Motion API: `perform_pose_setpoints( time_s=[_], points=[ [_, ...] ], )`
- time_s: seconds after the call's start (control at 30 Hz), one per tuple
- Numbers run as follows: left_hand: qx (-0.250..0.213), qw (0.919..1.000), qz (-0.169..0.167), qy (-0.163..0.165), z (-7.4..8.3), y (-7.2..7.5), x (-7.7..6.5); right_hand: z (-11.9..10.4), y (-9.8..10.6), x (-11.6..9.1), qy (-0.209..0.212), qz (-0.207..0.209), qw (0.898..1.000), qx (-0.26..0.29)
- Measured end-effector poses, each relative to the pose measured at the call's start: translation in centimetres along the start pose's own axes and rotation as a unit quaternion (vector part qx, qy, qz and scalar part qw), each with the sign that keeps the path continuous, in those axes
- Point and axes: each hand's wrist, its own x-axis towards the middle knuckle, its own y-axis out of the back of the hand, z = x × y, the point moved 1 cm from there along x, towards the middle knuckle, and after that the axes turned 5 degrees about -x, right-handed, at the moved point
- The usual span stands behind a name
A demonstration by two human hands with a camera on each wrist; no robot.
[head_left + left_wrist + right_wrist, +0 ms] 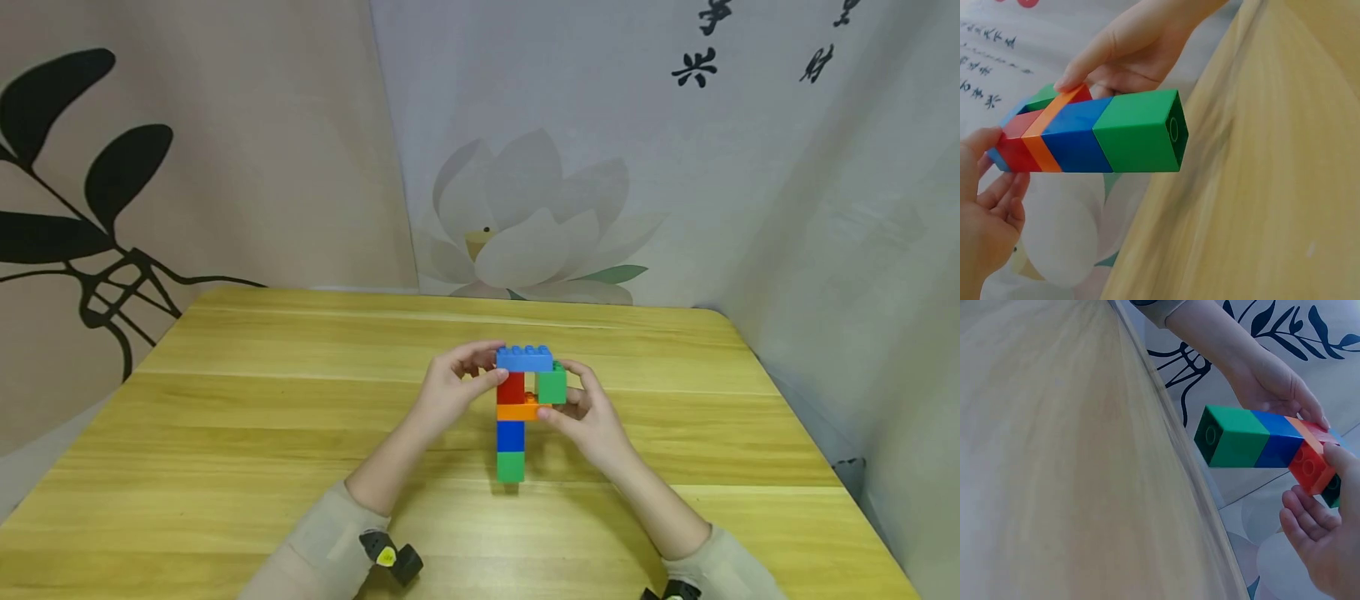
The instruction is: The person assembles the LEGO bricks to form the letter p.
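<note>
A toy building-block model is held upright above the table, its hollow underside visible in both wrist views. Its column has a green brick (511, 467) at the bottom, then a dark blue brick (511, 436), an orange plate (513, 412) and a red brick (512, 388). A light blue brick (524, 360) spans the top, with a second green brick (552, 387) under its right end. My left hand (450, 387) pinches the upper left side, thumb by the red brick. My right hand (596, 425) grips the right side, thumb on the orange plate, index finger beside the upper green brick.
The wooden table (225, 433) extends around and below both hands. Behind it hangs a pale cloth backdrop (300, 167) with printed leaves, a lotus flower and dark characters. Black devices (390, 557) are strapped at the sleeve cuffs.
</note>
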Motion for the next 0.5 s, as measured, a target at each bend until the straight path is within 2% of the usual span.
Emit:
perform_pose_setpoints(
  time_s=[0.13, 0.27, 0.37, 0.5],
  points=[
    [-0.005, 0.9996, 0.006, 0.029, 0.1, 0.4, 0.2, 0.2, -0.1, 0.2, 0.011, -0.006, 1.000, -0.010],
    [-0.019, 0.9984, 0.010, 0.052, -2.2, 0.9, 0.9, 0.0, -0.3, 0.4, 0.016, -0.012, 0.999, -0.027],
    [-0.027, 0.9982, 0.011, 0.053, -3.9, 1.2, 1.3, 0.3, -0.3, 0.6, 0.017, -0.021, 0.999, -0.029],
    [-0.028, 0.9977, 0.009, 0.060, -4.4, 1.4, 1.4, 1.2, -0.2, 0.8, 0.015, -0.033, 0.999, -0.026]
  ],
)
